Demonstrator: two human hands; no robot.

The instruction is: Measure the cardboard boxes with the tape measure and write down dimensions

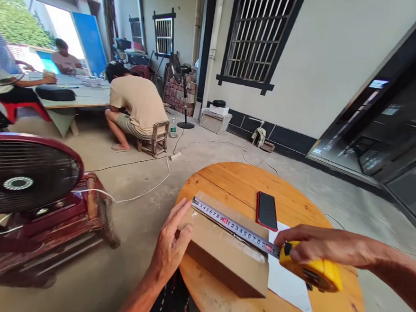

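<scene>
A closed brown cardboard box [222, 259] lies on a round wooden table [235, 174], with clear tape along its top seam. My left hand [170, 239] grips the box's left end, its fingers along the edge and its thumb at the near corner. In my right hand [306, 246] is a yellow tape measure [324, 273], held just past the box's right end. Its silver blade [238, 229] stretches lengthwise over the box top, the tip close to my left fingertips. White paper [288, 285] lies partly under the box and the tape measure.
A phone [267, 210] in a red case lies behind the box. To the left, a dark red fan [28, 181] rests on a wooden chair. A person [137, 98] sits bent over on a low chair near a larger table [90, 101], where other people sit. Cords cross the floor.
</scene>
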